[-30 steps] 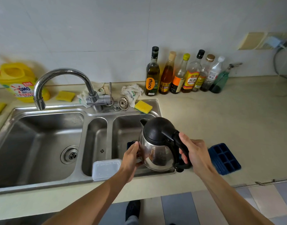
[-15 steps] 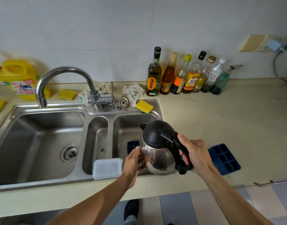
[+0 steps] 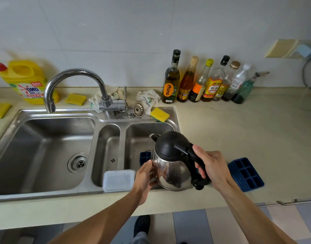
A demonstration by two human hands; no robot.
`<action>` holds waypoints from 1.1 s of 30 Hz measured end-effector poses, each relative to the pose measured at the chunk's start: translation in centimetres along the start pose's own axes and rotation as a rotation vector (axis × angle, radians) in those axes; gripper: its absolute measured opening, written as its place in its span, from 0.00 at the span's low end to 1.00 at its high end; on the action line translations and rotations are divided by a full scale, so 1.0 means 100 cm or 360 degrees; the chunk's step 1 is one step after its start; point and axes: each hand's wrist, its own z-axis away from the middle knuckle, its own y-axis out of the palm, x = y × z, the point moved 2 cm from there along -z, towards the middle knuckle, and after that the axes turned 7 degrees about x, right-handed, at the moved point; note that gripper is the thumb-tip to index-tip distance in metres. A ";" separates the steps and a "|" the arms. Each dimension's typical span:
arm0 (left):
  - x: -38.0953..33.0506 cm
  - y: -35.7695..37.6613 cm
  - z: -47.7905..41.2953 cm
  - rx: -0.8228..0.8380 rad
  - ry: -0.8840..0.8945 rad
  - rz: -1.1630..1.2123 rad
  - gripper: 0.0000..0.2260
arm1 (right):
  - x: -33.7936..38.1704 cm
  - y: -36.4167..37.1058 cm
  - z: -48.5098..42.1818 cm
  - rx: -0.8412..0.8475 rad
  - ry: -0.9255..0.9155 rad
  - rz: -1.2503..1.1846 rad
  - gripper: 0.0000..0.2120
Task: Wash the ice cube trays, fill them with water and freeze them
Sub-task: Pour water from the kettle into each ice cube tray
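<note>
A steel kettle (image 3: 172, 166) with a black lid hangs over the right sink basin, its spout pointing away from me. My right hand (image 3: 212, 167) grips its black handle. My left hand (image 3: 144, 180) supports the kettle's lower left side with the fingers laid against the steel. Below the kettle, a blue ice cube tray (image 3: 145, 156) lies in the basin, mostly hidden. A second blue ice cube tray (image 3: 246, 173) lies on the counter to the right. A clear lid (image 3: 118, 180) rests on the sink's front edge.
The curved tap (image 3: 72, 80) points over the large left basin (image 3: 43, 152). Behind the sink lie yellow sponges (image 3: 160, 114), rags and a strainer (image 3: 138, 110). Several bottles (image 3: 204, 81) line the wall; a yellow detergent jug (image 3: 26, 81) stands at far left.
The kettle has stayed over the right basin, held the same way by both hands, with only a slight shift; the view has drifted a little.
</note>
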 end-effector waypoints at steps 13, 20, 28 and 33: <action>-0.002 -0.003 0.002 0.0002 -0.0013 0.0087 0.18 | 0.003 -0.001 -0.003 0.0038 -0.0022 0.0025 0.26; -0.003 -0.003 0.005 0.0017 0.0001 0.0078 0.17 | 0.004 -0.002 -0.001 0.0054 -0.0039 0.0040 0.25; -0.001 -0.005 0.009 0.0013 -0.0017 0.0110 0.16 | 0.006 -0.003 0.004 0.0083 -0.0053 0.0053 0.26; 0.000 -0.005 0.012 0.0009 -0.0017 0.0110 0.15 | 0.007 -0.003 0.007 0.0094 -0.0067 0.0057 0.26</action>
